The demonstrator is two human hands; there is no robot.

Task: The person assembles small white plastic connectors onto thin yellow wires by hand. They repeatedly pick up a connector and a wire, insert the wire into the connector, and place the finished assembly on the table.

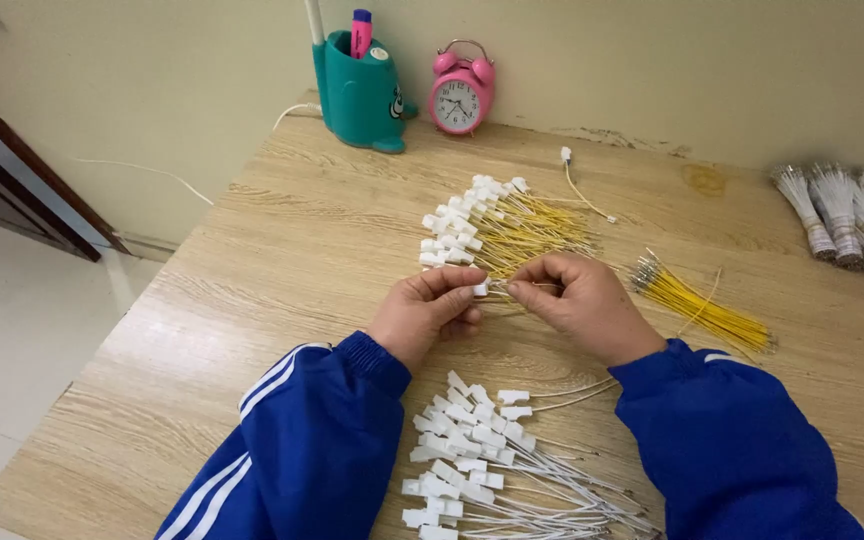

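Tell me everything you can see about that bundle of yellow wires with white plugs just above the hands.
The yellow-wire bundle lies flat on the wooden table, just beyond both hands. Its thin yellow wires, plastic-coated by the look of them, fan out to the right. Each wire ends in a small white connector, and these crowd together in an arc at the left and top. The near edge of the bundle reaches the left hand and the right hand, whose fingers pinch one white connector between them.

The wooden table (pixel 282 240) bears yellow wire bundles (pixel 512 225), white wires (pixel 482 450) (connector-tipped), a pink clock (pixel 460 92).
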